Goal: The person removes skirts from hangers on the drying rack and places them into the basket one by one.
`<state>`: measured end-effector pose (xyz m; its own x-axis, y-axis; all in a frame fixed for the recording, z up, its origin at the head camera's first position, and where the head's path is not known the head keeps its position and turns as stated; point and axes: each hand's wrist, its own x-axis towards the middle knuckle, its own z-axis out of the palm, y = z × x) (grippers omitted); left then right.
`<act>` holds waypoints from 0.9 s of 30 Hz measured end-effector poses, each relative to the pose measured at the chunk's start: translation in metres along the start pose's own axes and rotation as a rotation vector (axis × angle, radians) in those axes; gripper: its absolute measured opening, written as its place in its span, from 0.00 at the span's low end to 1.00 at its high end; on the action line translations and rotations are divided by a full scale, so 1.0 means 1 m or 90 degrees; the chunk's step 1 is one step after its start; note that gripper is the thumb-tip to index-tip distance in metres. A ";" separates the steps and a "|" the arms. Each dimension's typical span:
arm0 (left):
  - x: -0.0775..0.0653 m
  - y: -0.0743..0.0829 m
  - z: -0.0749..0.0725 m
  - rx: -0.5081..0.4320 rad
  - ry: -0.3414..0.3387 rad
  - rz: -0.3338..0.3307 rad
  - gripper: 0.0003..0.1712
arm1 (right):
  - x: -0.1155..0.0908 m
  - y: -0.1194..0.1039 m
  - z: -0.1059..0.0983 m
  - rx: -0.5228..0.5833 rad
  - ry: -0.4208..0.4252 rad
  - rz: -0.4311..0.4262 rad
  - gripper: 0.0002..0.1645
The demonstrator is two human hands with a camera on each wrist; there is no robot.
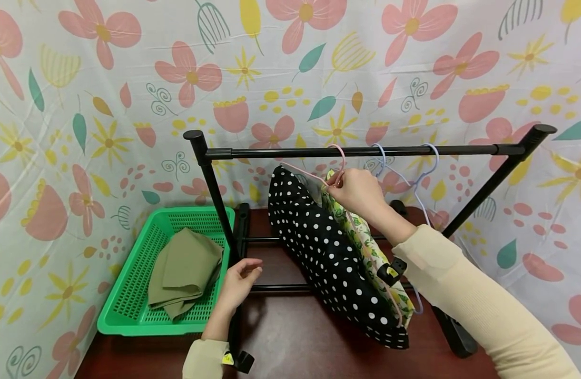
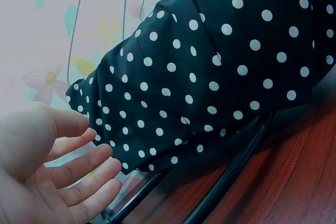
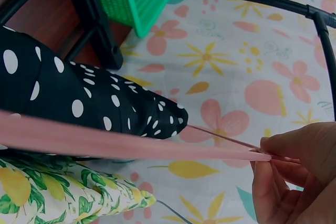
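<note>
"Two hands were in view, yet did both grip something?"

"No. The right hand (image 1: pixel 354 192), just right of the centre of the frame, pinched the pink hanger (image 1: pixel 343 160) between thumb and fingers, right below its hook — probably because the load could be steered from that spot."

"And the left hand (image 1: pixel 240 279)?"

"Lower middle, fingers apart and loosely bent, holding nothing. It hung near the dotted garment (image 1: pixel 318 247), perhaps to be ready to straighten it."

"Where was that garment, exactly?"

"In the middle of the frame, slanting down to the right. The pink hanger's arms ran to its upper corners, so it seemed to hang from them, while the hook curved over the black rail (image 1: pixel 271 153)."

"Why so close to the lemon-print cloth (image 3: pixel 58 187)?"

"The two hung side by side; a blue wire showed at the lemon one's tip, so I judged it had its own hanger."

"And the green basket (image 1: pixel 148 330) at the left?"

"It held a folded olive cloth (image 1: pixel 183 273) — set beside the rail, I'd say, for an easy reach."
</note>
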<state>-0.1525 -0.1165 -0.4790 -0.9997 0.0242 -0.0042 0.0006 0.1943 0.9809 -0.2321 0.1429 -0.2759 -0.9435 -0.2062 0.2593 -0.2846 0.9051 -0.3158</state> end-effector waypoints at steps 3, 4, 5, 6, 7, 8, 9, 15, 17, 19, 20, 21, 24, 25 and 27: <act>0.005 -0.012 0.001 -0.002 0.007 -0.001 0.12 | 0.000 0.000 0.000 -0.002 0.008 -0.007 0.11; 0.006 -0.014 0.001 0.002 0.009 0.002 0.12 | 0.000 0.000 -0.001 -0.002 0.009 -0.009 0.11; 0.006 -0.016 0.001 0.005 0.013 0.001 0.12 | 0.000 0.000 -0.001 -0.001 0.011 -0.010 0.11; 0.007 -0.017 0.001 0.007 0.016 -0.001 0.12 | 0.000 0.000 -0.001 -0.001 0.013 -0.011 0.11; 0.007 -0.017 0.001 0.009 0.020 -0.001 0.11 | 0.000 -0.001 -0.002 0.000 0.016 -0.013 0.11; 0.006 -0.017 0.001 0.012 0.024 -0.001 0.11 | 0.000 -0.001 -0.002 0.001 0.020 -0.016 0.11; 0.007 -0.018 0.001 0.013 0.029 -0.002 0.11 | 0.000 -0.002 -0.003 0.003 0.022 -0.019 0.11; 0.008 -0.018 0.002 0.028 0.058 -0.002 0.10 | 0.002 -0.006 -0.005 0.011 0.031 -0.041 0.11; 0.009 -0.019 0.003 0.030 0.064 -0.004 0.10 | 0.003 -0.007 -0.006 0.007 0.033 -0.046 0.13; 0.009 -0.019 0.003 0.029 0.066 -0.004 0.11 | 0.003 -0.008 -0.007 0.008 0.034 -0.050 0.17; 0.010 -0.020 0.004 0.025 0.067 -0.006 0.11 | 0.003 -0.008 -0.008 0.007 0.035 -0.051 0.20; 0.010 -0.020 0.004 0.024 0.069 -0.007 0.11 | 0.003 -0.008 -0.008 0.007 0.036 -0.051 0.22; 0.011 -0.022 0.006 0.011 0.073 -0.010 0.13 | 0.003 -0.010 -0.009 0.011 0.038 -0.049 0.23; 0.011 -0.022 0.006 0.006 0.075 -0.012 0.14 | 0.003 -0.010 -0.010 0.011 0.038 -0.048 0.22; 0.012 -0.023 0.007 -0.008 0.080 -0.022 0.16 | 0.002 -0.012 -0.011 0.014 0.043 -0.050 0.20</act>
<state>-0.1643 -0.1134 -0.5029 -0.9944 -0.1047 -0.0138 -0.0326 0.1804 0.9830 -0.2288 0.1360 -0.2617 -0.9051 -0.2497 0.3443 -0.3611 0.8788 -0.3120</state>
